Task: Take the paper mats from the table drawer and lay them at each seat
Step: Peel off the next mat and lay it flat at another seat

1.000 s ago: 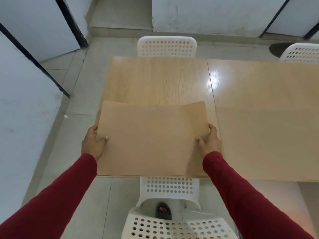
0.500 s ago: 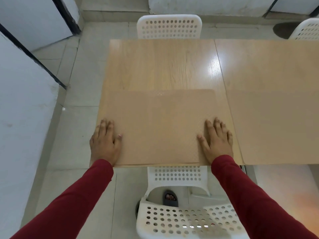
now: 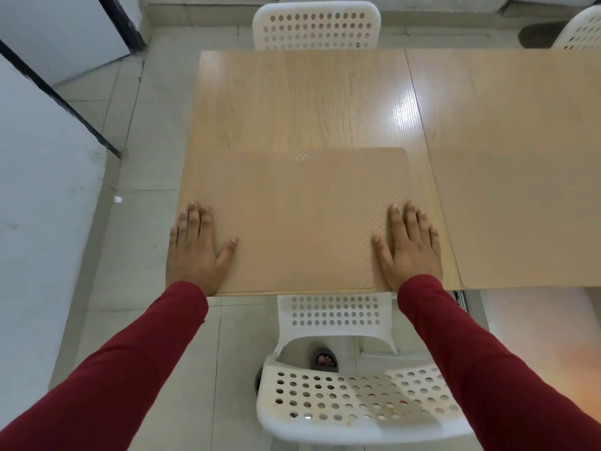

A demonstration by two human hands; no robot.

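Head view: paper mat (image 3: 302, 219) is lying flat at the near edge of the tabletop (image 3: 302, 99), above a white chair (image 3: 357, 395). Left hand (image 3: 195, 252) and right hand (image 3: 409, 249) are pressing palm-down on its near corners, fingers spread, gripping nothing. Second mat (image 3: 520, 216) is lying just beside, to the right.

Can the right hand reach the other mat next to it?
Probably yes. The right hand lies flat on the near mat, and the second mat lies just beside it on the table, with nothing between them.

Mat (image 3: 302, 219) on table (image 3: 302, 99), chair (image 3: 354, 395) before it.
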